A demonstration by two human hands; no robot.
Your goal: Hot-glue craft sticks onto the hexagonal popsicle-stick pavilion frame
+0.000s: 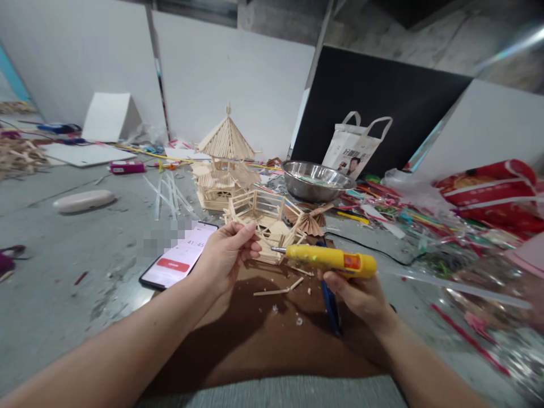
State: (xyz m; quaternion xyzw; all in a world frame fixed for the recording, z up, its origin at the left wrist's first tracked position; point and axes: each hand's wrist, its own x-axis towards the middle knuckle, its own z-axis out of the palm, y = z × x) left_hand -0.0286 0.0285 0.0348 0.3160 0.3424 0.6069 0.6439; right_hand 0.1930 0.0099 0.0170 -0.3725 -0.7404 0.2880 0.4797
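Note:
My right hand (357,294) grips a yellow hot glue gun (327,258), its metal nozzle pointing left. A clear glue stick (463,290) reaches out from the back of the gun. Close to the nozzle, my left hand (232,249) is closed in a pinch; what its fingertips hold is too small to make out. Just behind both hands stands a wooden-stick frame (266,207) with railings, partly hidden by my left hand and the gun. Beyond it rises a stick pavilion (227,141) with a pointed roof.
A lit phone (178,263) lies left of my left hand. Stick pieces (272,292) and glue bits lie on the brown board (238,351). Further back stand a metal bowl (317,180) and a white bag (352,148). Craft scraps (399,212) clutter the right; clear glue sticks (168,195) lie left.

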